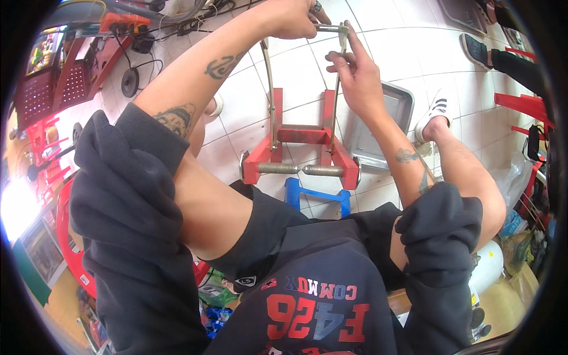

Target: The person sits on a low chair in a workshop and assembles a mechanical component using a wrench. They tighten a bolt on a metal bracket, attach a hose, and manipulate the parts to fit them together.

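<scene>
Between my legs stands a red metal stand [303, 135] with a threaded rod [300, 170] across its near end. Two slim metal uprights rise from it, and a thin metal bar [327, 28] spans toward the right one at the top. My left hand [291, 19], a ring on one finger, is closed at the bar's left part; its fingertips are partly hidden. Beside the top of the right upright, my right hand [361, 80] has its index finger stretched up to the bar's end. Its thumb and other fingers are apart, near the upright.
A blue plastic stool [318, 197] is under the stand's near end. A grey metal tray [395, 112] lies on the white tiles to the right. Cables and an orange power strip [123, 22] are at the far left. Another person's dark shoe [474, 52] shows at far right.
</scene>
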`<action>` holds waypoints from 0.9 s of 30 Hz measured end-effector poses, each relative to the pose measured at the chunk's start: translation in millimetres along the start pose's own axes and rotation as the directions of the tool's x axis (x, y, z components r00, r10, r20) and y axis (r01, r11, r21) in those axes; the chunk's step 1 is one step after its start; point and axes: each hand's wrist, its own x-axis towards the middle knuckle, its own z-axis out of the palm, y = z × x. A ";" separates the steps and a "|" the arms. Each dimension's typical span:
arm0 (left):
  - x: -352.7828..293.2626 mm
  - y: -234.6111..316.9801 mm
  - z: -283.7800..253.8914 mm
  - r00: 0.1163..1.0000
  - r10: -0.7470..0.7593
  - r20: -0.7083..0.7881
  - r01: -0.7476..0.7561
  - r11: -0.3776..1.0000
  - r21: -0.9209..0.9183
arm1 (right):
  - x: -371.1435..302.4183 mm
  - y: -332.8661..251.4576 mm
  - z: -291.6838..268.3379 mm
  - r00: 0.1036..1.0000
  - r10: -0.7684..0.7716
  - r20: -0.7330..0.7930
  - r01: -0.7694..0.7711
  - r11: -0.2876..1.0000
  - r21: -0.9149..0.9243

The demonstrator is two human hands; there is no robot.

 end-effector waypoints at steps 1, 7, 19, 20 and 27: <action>-1.6 -0.2 -1.7 1.000 0.019 0.007 -0.019 1.000 0.008 | 0.2 0.4 1.4 1.000 0.002 -0.006 -0.002 1.000 0.004; -3.3 -0.8 -13.5 0.977 0.159 0.144 -0.167 0.985 0.043 | 0.8 1.5 0.9 1.000 0.017 -0.009 -0.016 1.000 0.013; -6.7 -17.1 -8.6 0.967 0.241 -0.087 -0.245 0.969 -0.035 | 0.0 -1.7 4.5 0.998 -0.068 0.006 0.068 0.997 -0.046; -1.5 -19.5 -5.9 0.967 0.244 -0.075 -0.247 0.969 -0.026 | -1.1 -1.4 4.0 0.997 -0.082 -0.010 0.081 0.995 -0.064; 0.7 -21.2 -6.7 0.979 0.200 -0.033 -0.200 0.980 -0.003 | -1.9 -5.5 6.2 0.992 -0.116 -0.050 0.115 0.993 -0.025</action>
